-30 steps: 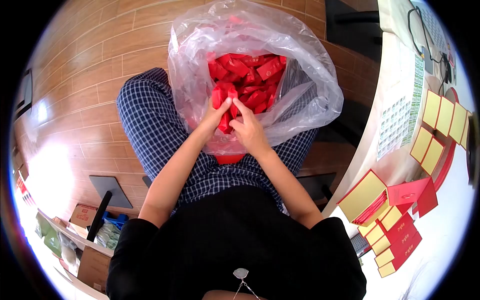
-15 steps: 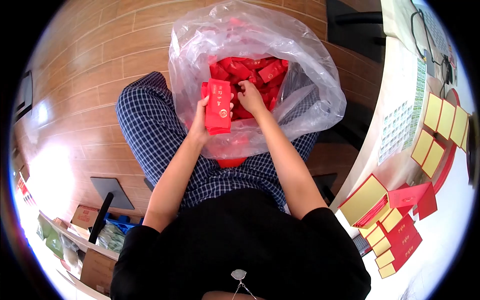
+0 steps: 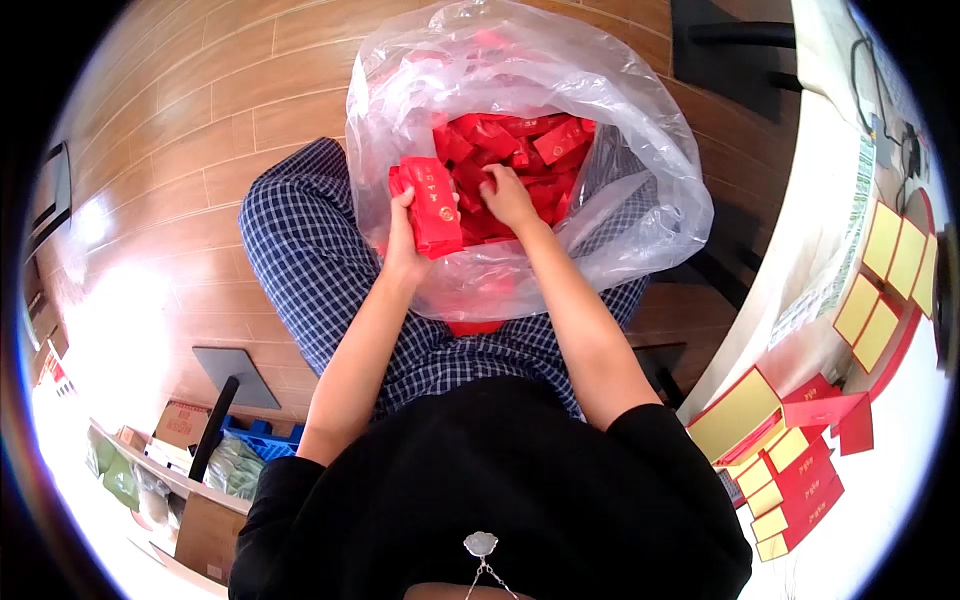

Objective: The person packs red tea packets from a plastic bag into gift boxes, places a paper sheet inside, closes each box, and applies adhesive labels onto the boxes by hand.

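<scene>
Left grip [image 3: 404,232] squeezes shiny red packets [image 3: 432,207] over the edge of a crinkly, see-through plastic bag [image 3: 662,185]. Right grip [image 3: 511,201] is in its wide mouth by loose packets [image 3: 562,140]; I cannot tell if it pinches any.

Loose packets [image 3: 561,140] lie in the bag [image 3: 393,110], before and beneath the right hand [image 3: 510,198]; the stack [image 3: 432,208] is in the left hand [image 3: 403,240]. Boxes [image 3: 806,482] sit on the table [image 3: 778,345], rightward and behind both hands; a crate [image 3: 262,439] lies behind, leftward.
</scene>
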A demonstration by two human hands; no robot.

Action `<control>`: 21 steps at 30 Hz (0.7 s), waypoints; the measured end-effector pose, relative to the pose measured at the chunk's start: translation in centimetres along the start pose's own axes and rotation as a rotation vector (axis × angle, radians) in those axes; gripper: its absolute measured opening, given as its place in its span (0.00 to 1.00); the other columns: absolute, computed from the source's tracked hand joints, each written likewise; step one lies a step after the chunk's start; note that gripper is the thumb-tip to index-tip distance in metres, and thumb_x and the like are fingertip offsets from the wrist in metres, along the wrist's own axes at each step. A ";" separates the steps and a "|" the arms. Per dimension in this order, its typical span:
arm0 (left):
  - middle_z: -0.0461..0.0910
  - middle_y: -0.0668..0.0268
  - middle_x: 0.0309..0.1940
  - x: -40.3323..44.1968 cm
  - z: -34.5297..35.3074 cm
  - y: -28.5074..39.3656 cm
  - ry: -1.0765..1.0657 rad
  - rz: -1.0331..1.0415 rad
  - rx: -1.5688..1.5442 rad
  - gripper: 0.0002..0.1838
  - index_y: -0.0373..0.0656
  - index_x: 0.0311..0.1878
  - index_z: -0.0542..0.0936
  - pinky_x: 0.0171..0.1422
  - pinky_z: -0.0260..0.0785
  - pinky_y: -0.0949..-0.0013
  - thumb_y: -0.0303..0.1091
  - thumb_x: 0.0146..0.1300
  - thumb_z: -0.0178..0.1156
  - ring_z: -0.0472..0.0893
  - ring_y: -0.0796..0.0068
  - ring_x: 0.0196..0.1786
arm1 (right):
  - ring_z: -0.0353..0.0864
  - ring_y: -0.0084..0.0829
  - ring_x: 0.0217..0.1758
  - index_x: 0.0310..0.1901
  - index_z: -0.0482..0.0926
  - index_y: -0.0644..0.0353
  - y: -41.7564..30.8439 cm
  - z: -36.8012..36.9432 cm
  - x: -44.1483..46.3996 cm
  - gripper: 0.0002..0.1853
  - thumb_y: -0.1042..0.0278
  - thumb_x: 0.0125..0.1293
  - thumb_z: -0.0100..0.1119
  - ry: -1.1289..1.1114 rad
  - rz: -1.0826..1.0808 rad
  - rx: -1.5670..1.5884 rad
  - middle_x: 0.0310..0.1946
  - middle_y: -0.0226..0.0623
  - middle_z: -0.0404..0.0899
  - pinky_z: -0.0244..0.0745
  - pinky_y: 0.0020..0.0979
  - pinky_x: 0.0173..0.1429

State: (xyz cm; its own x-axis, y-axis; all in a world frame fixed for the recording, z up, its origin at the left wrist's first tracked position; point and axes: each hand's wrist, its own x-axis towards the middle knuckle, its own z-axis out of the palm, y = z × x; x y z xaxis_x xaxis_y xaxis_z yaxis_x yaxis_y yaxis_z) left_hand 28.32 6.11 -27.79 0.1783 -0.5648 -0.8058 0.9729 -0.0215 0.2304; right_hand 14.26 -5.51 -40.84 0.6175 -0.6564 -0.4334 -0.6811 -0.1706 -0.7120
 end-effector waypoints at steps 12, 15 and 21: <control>0.80 0.56 0.51 -3.8 3.1 0.5 -0.225 -0.233 0.296 0.28 0.39 0.62 0.71 0.56 0.74 0.65 0.51 0.68 0.52 0.81 0.68 0.49 | 0.81 0.22 0.45 0.53 0.77 0.55 -10.3 -13.8 -8.4 0.14 0.62 0.69 0.60 -0.130 0.232 1.321 0.45 0.29 0.82 0.77 0.28 0.53; 0.78 0.57 0.55 -7.6 7.5 -1.4 -0.193 -0.155 0.387 0.27 0.40 0.64 0.69 0.61 0.72 0.63 0.49 0.69 0.54 0.80 0.69 0.53 | 0.79 0.19 0.44 0.53 0.73 0.58 -12.5 -11.8 -10.0 0.14 0.62 0.71 0.58 0.039 0.030 1.214 0.44 0.30 0.80 0.75 0.24 0.49; 0.69 0.63 0.61 -13.1 10.7 -3.5 -0.490 0.037 0.495 0.36 0.44 0.70 0.55 0.66 0.67 0.64 0.33 0.63 0.64 0.71 0.70 0.63 | 0.72 0.26 0.31 0.58 0.69 0.61 -17.0 -15.2 -16.2 0.21 0.65 0.67 0.61 0.603 -0.200 0.492 0.30 0.35 0.72 0.70 0.27 0.37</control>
State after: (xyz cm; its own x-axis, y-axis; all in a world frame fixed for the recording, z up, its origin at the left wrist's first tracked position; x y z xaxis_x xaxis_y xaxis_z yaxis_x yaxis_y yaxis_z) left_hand 21.00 4.72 -12.19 0.0095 -0.8768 -0.4808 0.7652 -0.3031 0.5680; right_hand 9.86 -3.20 -13.30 0.2945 -0.9557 0.0011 -0.2420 -0.0757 -0.9673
